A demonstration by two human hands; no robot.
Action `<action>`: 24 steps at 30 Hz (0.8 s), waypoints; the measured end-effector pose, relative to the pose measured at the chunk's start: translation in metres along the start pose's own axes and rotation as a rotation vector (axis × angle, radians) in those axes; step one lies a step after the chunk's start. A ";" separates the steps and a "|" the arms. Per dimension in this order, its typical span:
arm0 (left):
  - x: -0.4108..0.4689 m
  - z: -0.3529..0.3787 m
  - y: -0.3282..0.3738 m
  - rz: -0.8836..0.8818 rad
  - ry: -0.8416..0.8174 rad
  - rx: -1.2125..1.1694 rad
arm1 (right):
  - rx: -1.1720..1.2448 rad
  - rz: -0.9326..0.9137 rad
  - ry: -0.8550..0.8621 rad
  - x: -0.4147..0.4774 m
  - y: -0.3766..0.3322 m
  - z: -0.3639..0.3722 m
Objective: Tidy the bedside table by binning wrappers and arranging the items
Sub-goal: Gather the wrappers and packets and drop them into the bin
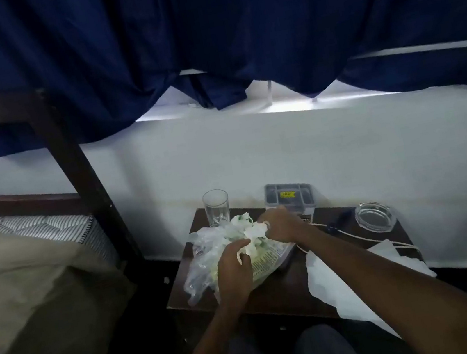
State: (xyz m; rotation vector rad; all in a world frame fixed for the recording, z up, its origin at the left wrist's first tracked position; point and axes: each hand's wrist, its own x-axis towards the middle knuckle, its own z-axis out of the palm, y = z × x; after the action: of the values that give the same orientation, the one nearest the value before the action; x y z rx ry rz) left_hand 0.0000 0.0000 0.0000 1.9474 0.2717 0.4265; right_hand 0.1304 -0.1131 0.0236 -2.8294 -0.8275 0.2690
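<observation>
Right of the bed (29,285), the surface (275,292) is barely begun. The wrappers (201,252), clear plastic and crumpled paper, are heaped on its left half, still unbinned, and I see no bin. My left hand (234,268) curls its fingers round the heap's near side. My right hand (281,226) pinches the crumpled top. The glass (217,211), plastic box (289,198), white paper (328,278), cable (358,237) and ashtray (373,215) look unarranged.
</observation>
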 end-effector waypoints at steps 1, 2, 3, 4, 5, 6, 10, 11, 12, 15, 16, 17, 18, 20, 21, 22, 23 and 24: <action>0.003 0.000 -0.005 -0.015 0.014 -0.021 | -0.084 -0.006 -0.024 0.005 -0.001 0.002; 0.005 0.000 -0.006 -0.035 0.028 -0.022 | -0.166 -0.005 -0.041 0.010 -0.003 0.004; 0.005 0.000 -0.008 -0.064 0.026 -0.036 | -0.255 -0.005 -0.070 0.014 -0.003 0.008; 0.006 0.000 -0.011 -0.106 0.017 -0.062 | -0.313 0.000 -0.094 0.015 -0.004 0.010; 0.007 0.001 -0.014 -0.140 0.001 -0.110 | -0.376 -0.003 -0.112 0.018 -0.005 0.014; 0.008 0.001 -0.016 -0.174 -0.014 -0.158 | -0.438 -0.018 -0.108 0.020 -0.006 0.017; 0.007 0.000 -0.013 -0.232 -0.044 -0.254 | -0.525 -0.050 0.045 0.021 -0.011 0.016; 0.006 -0.001 -0.010 -0.236 -0.045 -0.269 | -0.465 -0.050 0.088 0.022 -0.010 0.015; 0.005 -0.002 -0.007 -0.239 -0.048 -0.281 | -0.364 -0.043 0.137 0.021 -0.008 0.011; 0.003 -0.004 0.007 -0.263 -0.038 -0.333 | 0.184 0.062 0.259 0.009 -0.004 -0.007; 0.001 -0.005 0.012 -0.266 -0.031 -0.355 | 0.380 0.110 0.272 0.002 -0.004 -0.015; 0.001 -0.005 0.018 -0.269 -0.023 -0.373 | 0.564 0.146 0.273 -0.008 -0.005 -0.023; 0.000 -0.006 0.023 -0.277 -0.017 -0.392 | 0.728 0.167 0.268 -0.019 -0.006 -0.029; -0.002 -0.005 0.036 -0.294 -0.020 -0.460 | 1.004 0.184 0.231 -0.045 -0.005 -0.040; -0.003 -0.004 0.043 -0.309 -0.040 -0.510 | 1.096 0.183 0.215 -0.058 -0.003 -0.044; -0.005 -0.003 0.050 -0.322 -0.075 -0.552 | 1.154 0.181 0.209 -0.071 -0.001 -0.047; -0.007 -0.001 0.058 -0.329 -0.123 -0.575 | 1.191 0.187 0.212 -0.083 0.000 -0.048; -0.010 0.002 0.067 -0.330 -0.179 -0.585 | 1.223 0.197 0.217 -0.094 0.002 -0.049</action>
State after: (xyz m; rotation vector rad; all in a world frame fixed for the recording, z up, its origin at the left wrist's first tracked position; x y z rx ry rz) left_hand -0.0090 -0.0323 0.0592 1.3256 0.3057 0.0929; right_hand 0.0641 -0.1722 0.0824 -1.7185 -0.1744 0.3296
